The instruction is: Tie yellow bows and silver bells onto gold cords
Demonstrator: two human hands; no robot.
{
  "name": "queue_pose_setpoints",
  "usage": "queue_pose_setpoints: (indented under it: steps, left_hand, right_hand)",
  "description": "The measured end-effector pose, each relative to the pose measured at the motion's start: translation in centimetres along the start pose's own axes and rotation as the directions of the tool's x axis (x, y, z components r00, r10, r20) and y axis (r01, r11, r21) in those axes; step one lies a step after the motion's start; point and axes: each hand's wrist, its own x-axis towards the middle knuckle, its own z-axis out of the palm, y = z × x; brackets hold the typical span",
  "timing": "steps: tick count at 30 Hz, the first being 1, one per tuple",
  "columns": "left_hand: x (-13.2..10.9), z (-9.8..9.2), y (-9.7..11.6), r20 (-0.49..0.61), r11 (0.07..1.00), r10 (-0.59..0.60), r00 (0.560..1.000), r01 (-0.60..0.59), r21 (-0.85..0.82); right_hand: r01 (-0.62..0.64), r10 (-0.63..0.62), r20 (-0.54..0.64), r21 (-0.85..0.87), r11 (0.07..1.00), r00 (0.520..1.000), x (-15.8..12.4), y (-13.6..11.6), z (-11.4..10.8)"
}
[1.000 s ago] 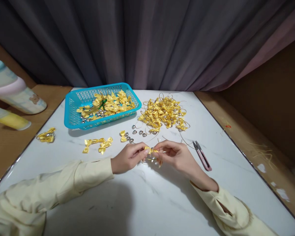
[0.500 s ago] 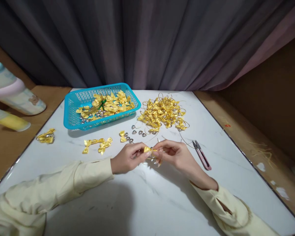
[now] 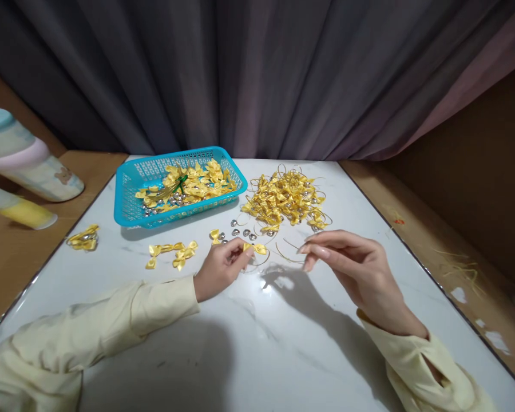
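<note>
1. Pinching a yellow bow with the left hand, thumb and forefinger clamped on the bow's left side, near the middle of the white table.
2. Showing a thin gold loop curving just below the bow, with any join between them too small to make out.
3. Holding the right hand well apart from the left, to the right of the bow, with thumb and fingertips drawn close together; being unable to tell of anything caught between them.
4. Having gold strands just beside those right fingertips, in the gap between both hands.
5. Facing silver beads just beyond the left hand, some partly hidden behind it, with a single bow beside them.
6. Seeing a small cluster of loose bows farther left, and a yellow bundle near the table's left edge.
7. Seeing a blue basket beyond these, containing more bows and beads, plus a sheaf bound with a green tie.
8. Seeing a tangled pile of bows and gold loops to the right of the basket.
9. Wearing pale yellow sleeves on both arms.
</note>
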Motion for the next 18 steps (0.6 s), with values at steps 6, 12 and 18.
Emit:
queue_pose_setpoints:
  steps: [6, 12, 18]
  left_hand:
    - [0.5, 0.0, -0.4, -0.06, 0.999, -0.049, 0.997, 0.05, 0.016]
    - [0.6, 0.1, -0.4, -0.056, 0.998, -0.067, 0.996, 0.068, 0.017]
    - [0.6, 0.1, -0.3, -0.048, 0.998, -0.057, 0.997, 0.058, 0.017]
  right_hand:
    - [0.062, -0.06, -0.022, 0.069, 0.996, 0.998, -0.2, -1.1, -1.4]
    - [0.19, -0.185, -0.24, -0.003, 0.982, 0.953, -0.1, -2.3, -2.9]
    - [0.283, -0.292, -0.424, -0.086, 0.955, 0.857, 0.1, -3.6, -4.6]
